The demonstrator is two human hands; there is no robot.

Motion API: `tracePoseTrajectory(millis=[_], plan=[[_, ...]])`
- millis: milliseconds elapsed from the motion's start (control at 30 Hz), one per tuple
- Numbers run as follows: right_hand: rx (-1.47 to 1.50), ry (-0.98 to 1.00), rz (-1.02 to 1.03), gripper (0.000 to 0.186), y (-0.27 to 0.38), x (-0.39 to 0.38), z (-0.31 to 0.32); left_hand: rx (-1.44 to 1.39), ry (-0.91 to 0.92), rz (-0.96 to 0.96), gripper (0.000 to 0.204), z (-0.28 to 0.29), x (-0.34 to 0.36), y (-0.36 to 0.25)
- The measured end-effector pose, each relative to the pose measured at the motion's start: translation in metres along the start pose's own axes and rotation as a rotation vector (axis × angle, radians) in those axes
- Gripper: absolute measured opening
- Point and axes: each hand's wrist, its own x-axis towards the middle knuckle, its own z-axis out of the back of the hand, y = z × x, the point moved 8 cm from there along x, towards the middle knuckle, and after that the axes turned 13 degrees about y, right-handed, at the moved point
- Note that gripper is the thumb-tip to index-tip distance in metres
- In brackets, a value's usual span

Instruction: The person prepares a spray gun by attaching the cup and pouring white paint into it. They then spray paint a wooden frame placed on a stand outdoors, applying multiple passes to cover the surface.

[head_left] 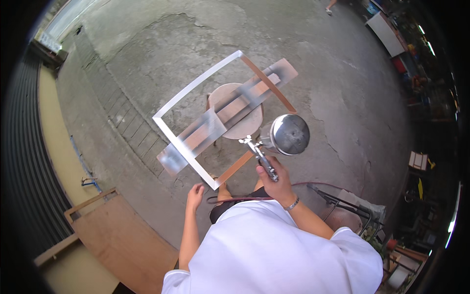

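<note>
My right hand [277, 179] is wrapped round the handle of a metal spray gun [267, 165]. The gun carries a round cup with a shiny silver lid [291, 134], which hides part of the frame's near right side. A rectangular wooden frame [182, 145] rests across a paint-smeared board [215, 125] on a round-topped stool [229, 93]. Two sides of the frame are white; the other two show bare brown. My left hand [195, 195] is beside the frame's nearest corner, apart from it, with its fingers loosely curled in and nothing seen in them.
A dark red hose [318, 184] trails near my right forearm. A brown wooden panel [122, 230] leans at the lower left by a corrugated shutter [34, 127]. Metal racks [352, 208] and cluttered shelves stand on the right. Cracked concrete floor [137, 54] surrounds the stool.
</note>
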Motion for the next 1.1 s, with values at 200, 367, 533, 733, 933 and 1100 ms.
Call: tracePoseTrajectory(millis=[200, 367, 533, 733, 933, 1100], plan=[[-0.032, -0.056, -0.008, 0.025, -0.056, -0.080, 0.080, 0.129, 0.209, -0.016, 0.101, 0.023, 0.093, -0.195], [0.061, -0.072, -0.107, 0.025, -0.133, -0.155, 0.166, 0.323, -0.164, -0.162, 0.116, 0.111, 0.068, -0.420], [0.147, -0.181, -0.151, 0.031, -0.176, -0.217, 0.242, 0.582, -0.558, -0.241, 0.116, 0.170, -0.026, -0.613], [0.106, -0.322, -0.164, 0.036, -0.206, -0.259, 0.304, 0.730, -0.643, -0.658, 0.078, 0.113, -0.071, -0.667], [0.103, -0.341, -0.220, 0.036, -0.235, -0.275, 0.317, 0.443, -0.155, -0.541, 0.043, -0.076, 0.020, -0.382], [0.169, -0.340, -0.233, 0.036, -0.245, -0.276, 0.317, 0.441, 0.090, 0.385, 0.045, -0.283, -0.065, 0.022]])
